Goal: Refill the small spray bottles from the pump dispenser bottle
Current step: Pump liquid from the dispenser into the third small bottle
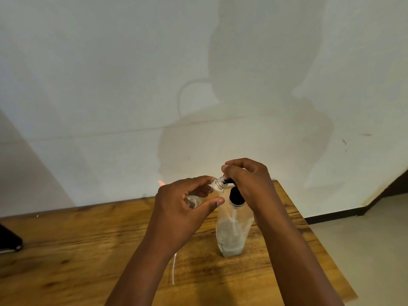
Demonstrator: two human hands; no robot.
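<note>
**Small bottle held at the pump spout**

Head view: a clear pump dispenser bottle [231, 233] stands upright on a wooden table [88, 239], near its right-hand far corner. A little liquid lies in the bottom of it, and a pale dip tube runs down from its black collar [235, 196].

The right hand [247, 184] sits on top of the pump, fingers curled down over the pump head, which they mostly hide. Only the black spout [229, 181] sticks out to the left from under them.

The left hand [185, 204] grasps a small clear spray bottle [205, 194], thumb below and fingers curled round the upper side. The bottle is tilted, its base low and to the left inside the palm, its open threaded neck [218, 183] raised toward the right. The neck meets the tip of the spout; whether the spout is inside the opening I cannot tell. No cap sits on the small bottle.

A thin white tube [173, 270] lies on the table, partly hidden by the left forearm. A dark object [8, 239] rests at the table's left edge. Behind the table rises a pale wall [110, 74] that carries the person's shadow.
</note>
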